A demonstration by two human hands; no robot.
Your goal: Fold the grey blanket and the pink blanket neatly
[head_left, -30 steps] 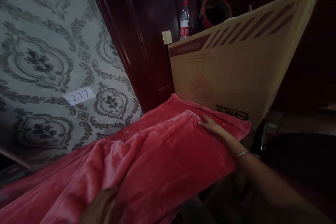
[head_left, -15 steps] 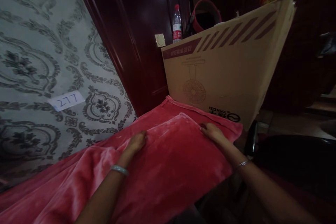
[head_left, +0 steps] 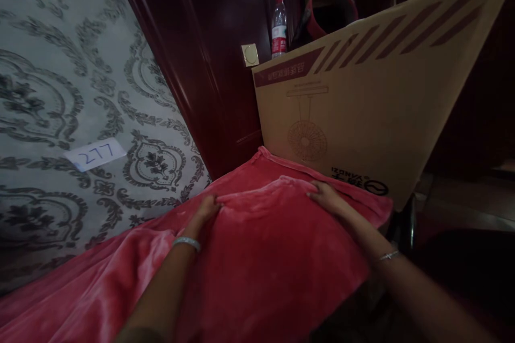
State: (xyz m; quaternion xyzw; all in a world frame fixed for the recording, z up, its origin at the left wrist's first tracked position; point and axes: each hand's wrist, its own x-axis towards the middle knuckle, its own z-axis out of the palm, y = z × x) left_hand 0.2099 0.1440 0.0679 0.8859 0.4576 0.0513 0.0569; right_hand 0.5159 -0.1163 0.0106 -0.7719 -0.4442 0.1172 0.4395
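Observation:
A plush red blanket (head_left: pixel 273 257) spreads across the lower part of the view, with a folded layer lying over another flat layer. My left hand (head_left: pixel 208 208) is closed on the fold's edge at the left, a pale bangle on that wrist. At the right end of the same edge, my right hand (head_left: pixel 326 196) pinches the fabric, its wrist bearing a thin silver bracelet. Between the two hands the edge runs slightly rumpled. To the left the blanket bunches into soft, loose folds.
A large cardboard box (head_left: pixel 362 112) with a fan drawing stands at the blanket's far edge. Behind it are a plastic bottle (head_left: pixel 279 27) and a red-rimmed round object (head_left: pixel 332 8). Patterned wallpaper with a paper label (head_left: pixel 95 154) borders the left; a dark red door panel (head_left: pixel 217 53) adjoins it.
The view has shifted closer to the box. Both hands keep hold of the folded edge, which now looks more rumpled between them; the left hand sits slightly further left.

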